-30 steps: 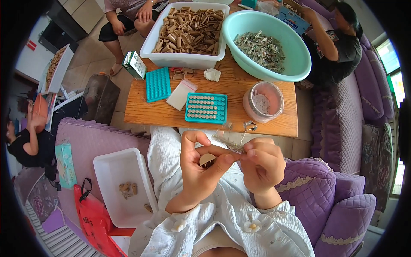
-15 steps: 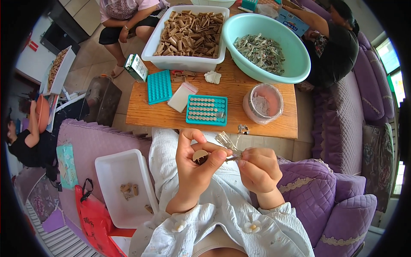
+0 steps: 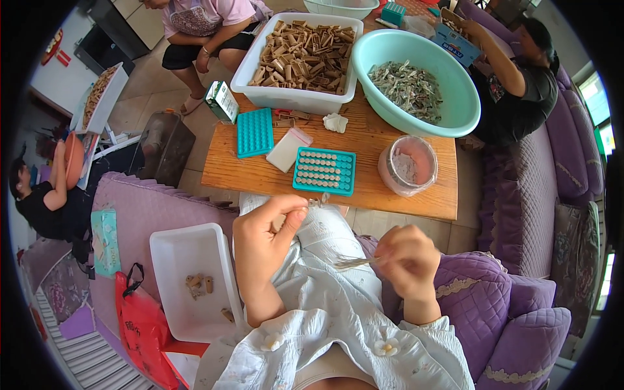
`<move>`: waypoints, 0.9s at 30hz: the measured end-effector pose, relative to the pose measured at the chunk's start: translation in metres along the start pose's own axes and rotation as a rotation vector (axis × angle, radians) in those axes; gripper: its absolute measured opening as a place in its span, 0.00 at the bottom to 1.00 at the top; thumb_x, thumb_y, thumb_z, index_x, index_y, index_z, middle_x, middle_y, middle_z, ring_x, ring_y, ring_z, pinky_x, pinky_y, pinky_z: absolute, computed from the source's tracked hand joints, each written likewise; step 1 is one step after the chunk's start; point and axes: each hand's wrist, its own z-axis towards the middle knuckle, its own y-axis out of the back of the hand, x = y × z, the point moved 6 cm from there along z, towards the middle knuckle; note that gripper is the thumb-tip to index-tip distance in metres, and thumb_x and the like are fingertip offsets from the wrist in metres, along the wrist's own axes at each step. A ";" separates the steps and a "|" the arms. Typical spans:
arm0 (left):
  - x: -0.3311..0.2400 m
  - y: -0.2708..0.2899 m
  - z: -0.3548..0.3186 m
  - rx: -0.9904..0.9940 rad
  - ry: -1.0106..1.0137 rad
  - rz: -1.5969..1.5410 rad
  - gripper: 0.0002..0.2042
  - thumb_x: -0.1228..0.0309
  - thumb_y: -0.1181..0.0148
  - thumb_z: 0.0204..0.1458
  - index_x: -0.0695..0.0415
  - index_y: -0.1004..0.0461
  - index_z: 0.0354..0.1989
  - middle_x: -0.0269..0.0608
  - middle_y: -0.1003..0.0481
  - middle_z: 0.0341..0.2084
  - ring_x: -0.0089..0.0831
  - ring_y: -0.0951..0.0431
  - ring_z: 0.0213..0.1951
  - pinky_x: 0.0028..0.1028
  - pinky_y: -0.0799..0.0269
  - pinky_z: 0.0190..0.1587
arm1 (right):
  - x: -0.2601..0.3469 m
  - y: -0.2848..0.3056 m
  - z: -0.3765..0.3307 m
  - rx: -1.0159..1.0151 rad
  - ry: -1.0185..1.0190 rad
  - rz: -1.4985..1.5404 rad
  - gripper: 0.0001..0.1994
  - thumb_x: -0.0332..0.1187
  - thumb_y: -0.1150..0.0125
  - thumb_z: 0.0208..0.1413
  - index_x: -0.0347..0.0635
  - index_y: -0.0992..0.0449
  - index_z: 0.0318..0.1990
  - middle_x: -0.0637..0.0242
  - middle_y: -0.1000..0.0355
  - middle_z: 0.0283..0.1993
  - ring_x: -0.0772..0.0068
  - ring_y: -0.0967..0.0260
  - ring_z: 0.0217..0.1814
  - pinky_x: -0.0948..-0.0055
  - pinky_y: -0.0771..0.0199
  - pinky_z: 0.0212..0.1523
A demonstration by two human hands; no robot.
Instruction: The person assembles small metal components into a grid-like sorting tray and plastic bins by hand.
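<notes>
My left hand (image 3: pixel 263 244) is raised above my lap, thumb and forefinger pinched on a small brown piece that is mostly hidden. My right hand (image 3: pixel 406 260) sits lower to the right, fingers closed on a small bunch of thin metal strips (image 3: pixel 354 262) that point left. A teal grid tray (image 3: pixel 324 171) filled with small pieces lies on the wooden table (image 3: pixel 390 195) just beyond my hands. A white tub (image 3: pixel 188 250) with a few brown pieces rests on the purple sofa at my left.
On the table stand a white bin of brown wooden pieces (image 3: pixel 300 55), a teal basin of metal strips (image 3: pixel 416 81), a round clear container (image 3: pixel 408 166), a second teal tray (image 3: pixel 254 132) and a small box (image 3: pixel 221 101). Other people sit around it. A red bag (image 3: pixel 140 325) lies below the tub.
My hands, joined in front of me a second ago, have drawn apart: the left one stays up with the small piece, the right one has dropped to the right with the metal strips.
</notes>
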 end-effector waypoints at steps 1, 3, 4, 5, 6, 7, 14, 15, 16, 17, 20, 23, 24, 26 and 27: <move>0.000 -0.002 0.001 0.062 0.015 0.050 0.03 0.76 0.41 0.41 0.59 0.27 0.26 0.37 0.27 0.18 0.20 0.32 0.14 0.19 0.39 0.18 | -0.009 0.006 -0.003 -0.071 -0.158 0.189 0.06 0.16 0.44 0.42 0.35 0.31 0.28 0.60 0.34 0.32 0.73 0.35 0.30 0.79 0.32 0.28; 0.002 -0.009 -0.002 0.108 -0.006 0.078 0.04 0.76 0.41 0.41 0.58 0.27 0.27 0.37 0.27 0.17 0.22 0.33 0.14 0.19 0.39 0.18 | -0.025 0.009 -0.003 -0.195 -0.296 0.595 0.08 0.17 0.45 0.44 0.35 0.34 0.32 0.61 0.36 0.33 0.74 0.36 0.32 0.80 0.33 0.29; 0.001 -0.016 -0.003 0.156 -0.029 0.103 0.04 0.76 0.41 0.40 0.57 0.27 0.27 0.38 0.28 0.16 0.23 0.33 0.13 0.20 0.39 0.17 | -0.030 0.009 -0.002 -0.247 -0.329 0.792 0.09 0.17 0.45 0.44 0.35 0.35 0.33 0.62 0.36 0.34 0.73 0.36 0.34 0.81 0.33 0.30; 0.000 -0.024 -0.003 0.226 -0.006 0.133 0.04 0.76 0.41 0.41 0.57 0.28 0.27 0.40 0.29 0.15 0.27 0.32 0.14 0.22 0.38 0.18 | -0.032 0.012 -0.002 -0.273 -0.330 0.889 0.09 0.18 0.45 0.44 0.35 0.36 0.34 0.62 0.37 0.34 0.73 0.36 0.35 0.81 0.30 0.32; 0.003 -0.030 0.000 0.223 -0.003 0.132 0.04 0.76 0.41 0.41 0.57 0.28 0.27 0.40 0.29 0.15 0.27 0.32 0.14 0.22 0.38 0.18 | -0.034 0.015 -0.001 -0.271 -0.332 0.889 0.09 0.18 0.45 0.44 0.35 0.36 0.34 0.62 0.37 0.34 0.73 0.36 0.35 0.81 0.30 0.32; 0.010 -0.041 0.004 0.270 0.029 0.147 0.05 0.76 0.42 0.41 0.57 0.28 0.28 0.40 0.28 0.17 0.29 0.29 0.17 0.23 0.36 0.20 | -0.038 0.020 -0.001 -0.344 -0.369 1.011 0.09 0.18 0.46 0.45 0.35 0.36 0.34 0.62 0.37 0.35 0.72 0.36 0.37 0.80 0.29 0.35; 0.097 -0.150 0.082 0.293 0.031 0.215 0.06 0.68 0.44 0.43 0.57 0.31 0.26 0.41 0.27 0.19 0.40 0.26 0.25 0.33 0.33 0.26 | -0.041 0.043 0.003 -0.477 -0.313 1.106 0.10 0.19 0.52 0.50 0.36 0.34 0.41 0.60 0.33 0.38 0.74 0.34 0.40 0.81 0.25 0.38; 0.105 -0.167 0.092 0.296 0.021 0.206 0.06 0.68 0.44 0.43 0.57 0.31 0.26 0.41 0.27 0.19 0.40 0.26 0.25 0.33 0.33 0.26 | -0.044 0.048 0.000 -0.499 -0.321 1.000 0.10 0.20 0.52 0.51 0.36 0.35 0.41 0.61 0.34 0.38 0.75 0.34 0.39 0.82 0.26 0.39; 0.110 -0.177 0.101 0.282 -0.002 0.263 0.05 0.69 0.44 0.43 0.56 0.30 0.26 0.41 0.27 0.19 0.41 0.26 0.25 0.35 0.32 0.27 | -0.046 0.049 0.001 -0.515 -0.330 0.902 0.09 0.20 0.53 0.52 0.36 0.36 0.41 0.62 0.35 0.38 0.75 0.34 0.39 0.82 0.26 0.39; 0.116 -0.185 0.110 0.265 -0.025 0.320 0.03 0.70 0.45 0.43 0.55 0.30 0.26 0.42 0.26 0.19 0.42 0.26 0.26 0.37 0.31 0.28 | -0.046 0.049 0.001 -0.613 -0.377 0.804 0.06 0.23 0.48 0.51 0.37 0.32 0.38 0.64 0.32 0.32 0.77 0.32 0.32 0.84 0.28 0.30; 0.119 -0.206 0.127 0.280 -0.040 0.388 0.05 0.69 0.44 0.42 0.56 0.29 0.26 0.41 0.26 0.20 0.41 0.26 0.27 0.36 0.31 0.29 | -0.045 0.055 0.001 -0.654 -0.350 0.701 0.06 0.25 0.48 0.51 0.37 0.32 0.37 0.65 0.32 0.32 0.78 0.33 0.31 0.84 0.31 0.28; 0.120 -0.215 0.140 0.283 -0.014 0.361 0.05 0.69 0.44 0.41 0.56 0.28 0.26 0.42 0.26 0.21 0.41 0.26 0.27 0.36 0.31 0.30 | -0.044 0.059 0.004 -0.670 -0.354 0.695 0.04 0.26 0.48 0.52 0.38 0.32 0.36 0.66 0.33 0.31 0.79 0.34 0.29 0.84 0.33 0.26; 0.121 -0.216 0.143 0.279 0.012 0.335 0.05 0.69 0.43 0.41 0.56 0.28 0.25 0.42 0.26 0.21 0.41 0.26 0.27 0.36 0.31 0.30 | -0.044 0.060 0.005 -0.659 -0.362 0.723 0.04 0.26 0.49 0.52 0.38 0.32 0.35 0.67 0.33 0.31 0.79 0.34 0.29 0.84 0.34 0.26; 0.123 -0.217 0.148 0.286 0.012 0.326 0.06 0.69 0.43 0.41 0.56 0.27 0.26 0.43 0.26 0.21 0.42 0.26 0.28 0.36 0.31 0.30 | -0.045 0.060 0.009 -0.659 -0.381 0.729 0.04 0.26 0.49 0.53 0.38 0.32 0.35 0.67 0.33 0.31 0.79 0.34 0.30 0.84 0.33 0.26; 0.122 -0.218 0.150 0.316 0.005 0.350 0.06 0.68 0.44 0.42 0.56 0.27 0.27 0.44 0.26 0.21 0.41 0.25 0.28 0.35 0.31 0.30 | -0.046 0.061 0.010 -0.656 -0.402 0.736 0.04 0.26 0.50 0.53 0.38 0.32 0.35 0.67 0.33 0.31 0.79 0.33 0.30 0.85 0.33 0.26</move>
